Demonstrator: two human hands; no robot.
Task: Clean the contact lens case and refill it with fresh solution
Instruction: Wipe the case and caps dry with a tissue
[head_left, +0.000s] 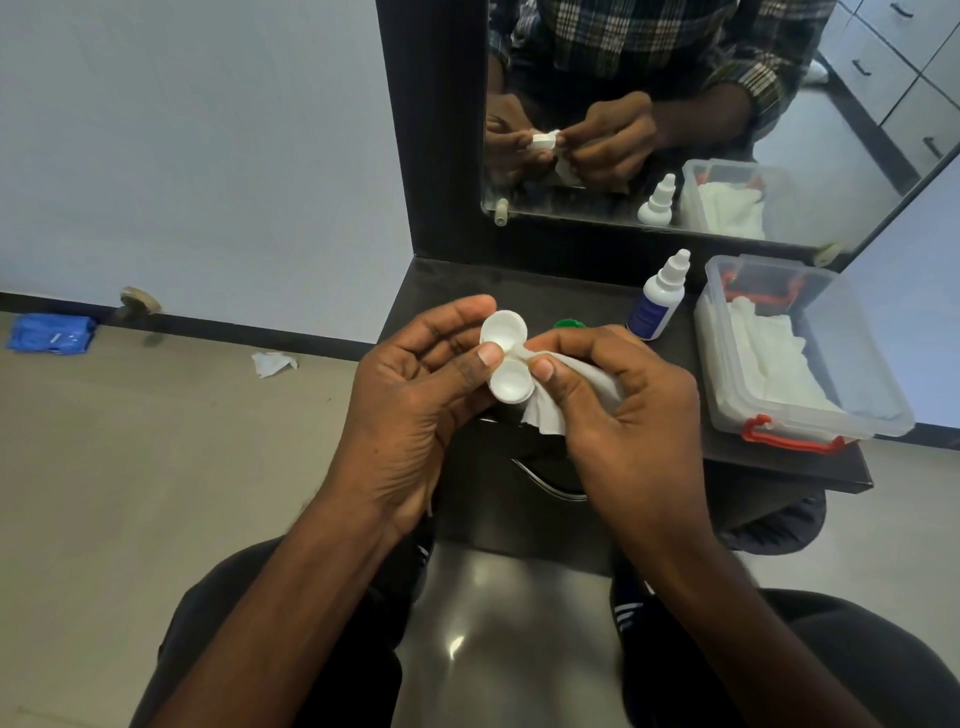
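Solution bottle and tissue box standing beyond, I am gripping the lens case in my left hand, wells facing up, long axis running away from me, right hand pinching a tissue against it.

I sit facing a pale blue-grey wall with a dark skirting strip along its foot, where it meets the beige floor. In front of me a dark shelf stands under a mirror in a dark frame. A crumpled white scrap and a blue packet lie on the floor near the skirting.
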